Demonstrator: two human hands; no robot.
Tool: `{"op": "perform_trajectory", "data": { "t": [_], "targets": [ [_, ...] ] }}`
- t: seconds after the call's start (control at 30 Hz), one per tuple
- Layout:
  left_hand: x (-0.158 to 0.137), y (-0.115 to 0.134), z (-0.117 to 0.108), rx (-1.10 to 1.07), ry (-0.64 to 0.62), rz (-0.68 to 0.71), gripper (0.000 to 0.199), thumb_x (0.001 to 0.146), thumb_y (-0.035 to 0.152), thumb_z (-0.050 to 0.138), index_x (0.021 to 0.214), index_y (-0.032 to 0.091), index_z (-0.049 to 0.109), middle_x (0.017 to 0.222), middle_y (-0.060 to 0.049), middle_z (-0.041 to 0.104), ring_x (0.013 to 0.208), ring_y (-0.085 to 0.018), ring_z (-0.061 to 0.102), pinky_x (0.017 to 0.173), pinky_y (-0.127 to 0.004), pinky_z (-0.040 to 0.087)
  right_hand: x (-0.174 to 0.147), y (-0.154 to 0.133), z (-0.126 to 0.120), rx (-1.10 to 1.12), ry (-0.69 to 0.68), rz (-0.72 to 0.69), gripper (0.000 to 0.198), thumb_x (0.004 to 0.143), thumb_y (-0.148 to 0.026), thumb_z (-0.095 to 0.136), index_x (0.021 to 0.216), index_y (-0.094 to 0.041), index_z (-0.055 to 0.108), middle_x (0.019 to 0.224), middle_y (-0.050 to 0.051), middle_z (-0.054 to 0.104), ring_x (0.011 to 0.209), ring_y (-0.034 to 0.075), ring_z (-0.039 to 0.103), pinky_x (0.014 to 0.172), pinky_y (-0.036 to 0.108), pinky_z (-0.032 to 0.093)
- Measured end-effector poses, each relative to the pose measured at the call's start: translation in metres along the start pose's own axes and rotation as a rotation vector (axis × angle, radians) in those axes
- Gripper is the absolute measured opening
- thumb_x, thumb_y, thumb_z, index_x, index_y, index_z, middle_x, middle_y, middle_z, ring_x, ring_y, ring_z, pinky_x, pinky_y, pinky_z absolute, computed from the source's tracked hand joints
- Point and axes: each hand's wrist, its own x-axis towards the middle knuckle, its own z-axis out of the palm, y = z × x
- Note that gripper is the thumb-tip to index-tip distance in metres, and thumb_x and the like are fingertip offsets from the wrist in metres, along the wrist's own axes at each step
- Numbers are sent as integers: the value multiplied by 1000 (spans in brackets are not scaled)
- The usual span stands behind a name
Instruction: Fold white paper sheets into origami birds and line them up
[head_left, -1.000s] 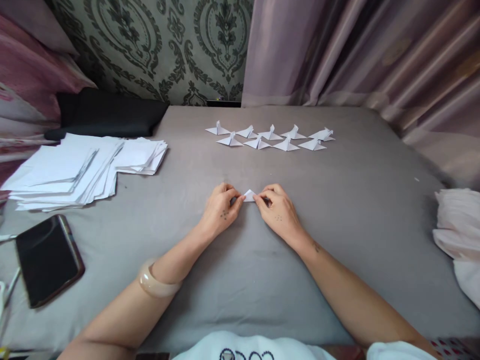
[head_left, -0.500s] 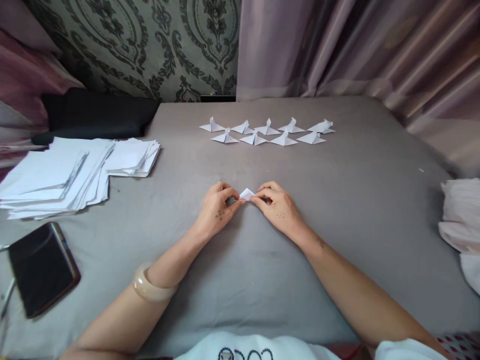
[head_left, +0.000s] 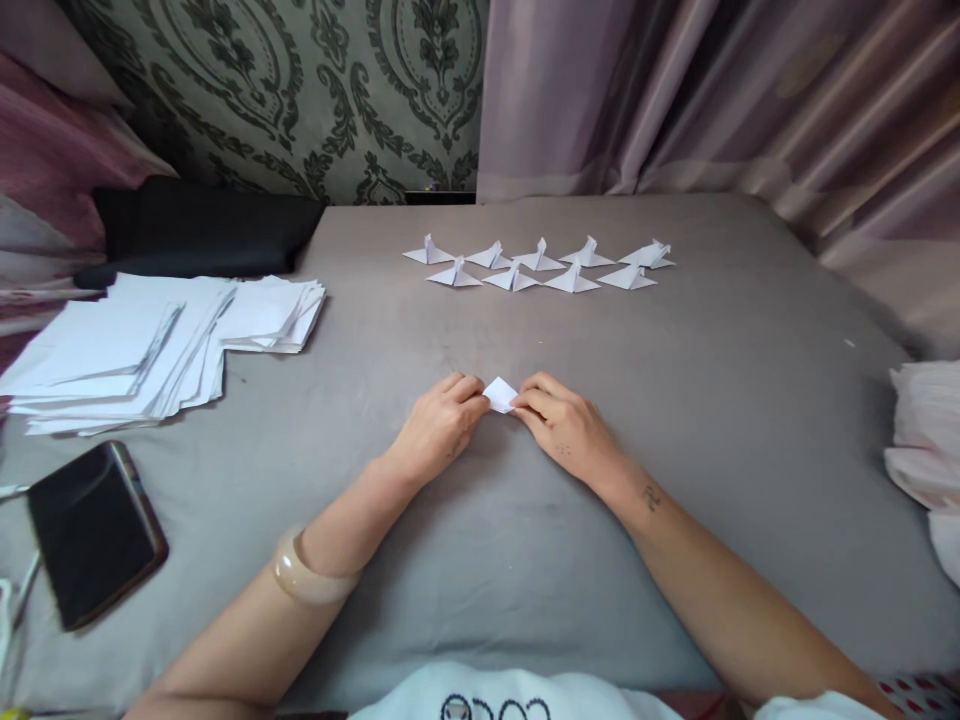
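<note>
A small folded piece of white paper (head_left: 500,393), diamond-shaped, is held between my two hands above the middle of the grey cloth. My left hand (head_left: 444,420) pinches its left corner, the fingers curled over and the thumb mostly hidden. At the right corner, my right hand (head_left: 562,420) grips the paper between thumb and fingertips. Beyond the hands, several folded paper cranes (head_left: 574,278) stand in two rows, wings spread.
To the left lies a stack of white paper sheets (head_left: 112,345), with a smaller pile (head_left: 262,315) against it. A dark phone (head_left: 97,535) with a white cable sits nearer. Black fabric (head_left: 202,230) lies behind the stack; pale crumpled cloth (head_left: 926,430) is at the right edge.
Both hands have turned slightly, the left rolling so its thumb is now mostly hidden. The paper shows a fuller diamond instead of a low triangle. The view has shifted a little.
</note>
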Motion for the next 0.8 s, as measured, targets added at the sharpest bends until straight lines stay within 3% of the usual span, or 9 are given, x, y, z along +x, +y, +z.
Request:
{"op": "perform_trajectory", "data": {
  "t": [0.17, 0.3, 0.43, 0.63, 0.8],
  "targets": [
    [-3, -1, 1, -75, 18, -60, 27, 95, 19, 40, 97, 16, 67, 95, -9, 63, 83, -18, 55, 73, -29, 47, -3, -3, -5, -16, -43, 15, 19, 93, -30, 50, 97, -25, 68, 107, 2, 63, 77, 14, 61, 66, 27, 42],
    [-1, 1, 3, -242, 57, -248, 24, 94, 28, 48, 94, 18, 70, 92, -8, 63, 83, -16, 58, 73, -28, 47, 0, -4, -4, 51, -40, 66, 22, 95, -32, 47, 96, -24, 67, 109, 2, 62, 81, 14, 62, 73, 28, 45],
    [6, 4, 4, -356, 82, -439, 22, 90, 29, 55, 84, 17, 71, 84, -5, 61, 70, -12, 56, 65, -25, 43, 5, -7, -1, 71, -9, 124, 22, 95, -32, 46, 93, -23, 66, 112, 3, 61, 80, 14, 61, 75, 29, 45],
    [15, 8, 5, -345, 105, -578, 19, 85, 30, 59, 74, 16, 67, 80, -3, 59, 67, -12, 53, 65, -26, 42, 9, -13, 4, 37, 53, 226, 21, 92, -33, 49, 82, -20, 62, 110, 4, 60, 65, 11, 56, 66, 29, 43],
    [19, 10, 4, -347, 95, -649, 17, 82, 27, 61, 69, 16, 62, 81, -3, 57, 68, -12, 52, 67, -28, 43, 14, -14, 9, -15, 121, 274, 21, 88, -36, 53, 75, -20, 59, 103, 3, 61, 68, 13, 58, 62, 30, 40]
  ]
}}
